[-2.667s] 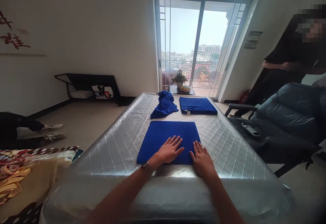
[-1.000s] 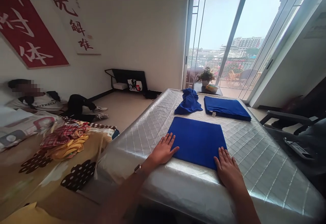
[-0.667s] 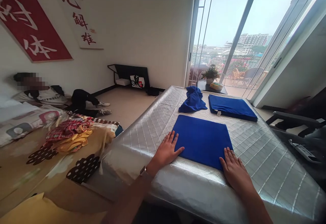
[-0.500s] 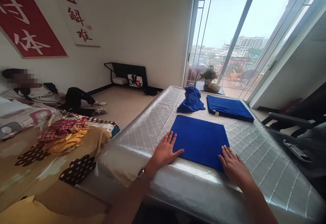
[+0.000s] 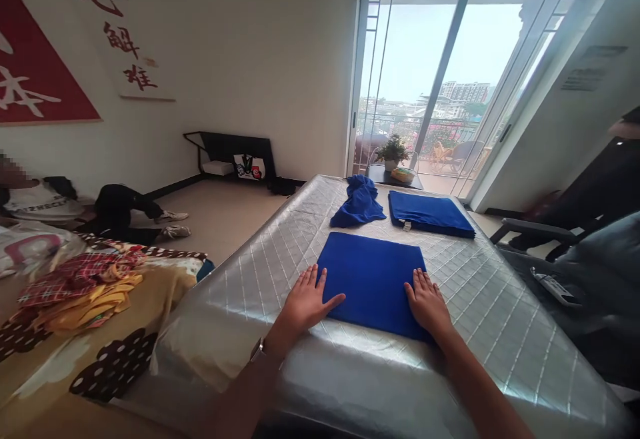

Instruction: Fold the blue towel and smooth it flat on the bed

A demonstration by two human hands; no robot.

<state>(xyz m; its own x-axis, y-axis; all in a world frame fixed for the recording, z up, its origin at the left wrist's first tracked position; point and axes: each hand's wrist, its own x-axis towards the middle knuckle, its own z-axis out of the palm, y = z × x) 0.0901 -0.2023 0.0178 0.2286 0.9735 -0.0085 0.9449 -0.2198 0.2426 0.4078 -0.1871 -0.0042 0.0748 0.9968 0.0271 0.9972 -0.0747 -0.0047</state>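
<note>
A flat, folded blue cloth (image 5: 370, 282) lies on a silver quilted cover (image 5: 280, 266) in front of me. My left hand (image 5: 307, 299) rests flat at its left edge, thumb stretched over the near left corner. On the opposite edge my right hand (image 5: 427, 302) lies flat with the fingers pointing away from me. Both hands are open and neither grips the cloth. Beyond it sits a crumpled blue cloth (image 5: 359, 202). To the right of that is a stack of folded blue cloth (image 5: 431, 214) with a white tag at its near edge.
On the left, plaid and yellow clothes (image 5: 87, 286) lie on a patterned bedspread (image 5: 45, 372), and a person (image 5: 50, 202) sits behind it. A dark armchair (image 5: 565, 272) stands at the right. A potted plant (image 5: 393, 151) is by the glass door (image 5: 440, 59).
The view has turned slightly to the right, so the scene sits further left. My right hand has slid a little further up the cloth's right edge. The cloths look unchanged.
</note>
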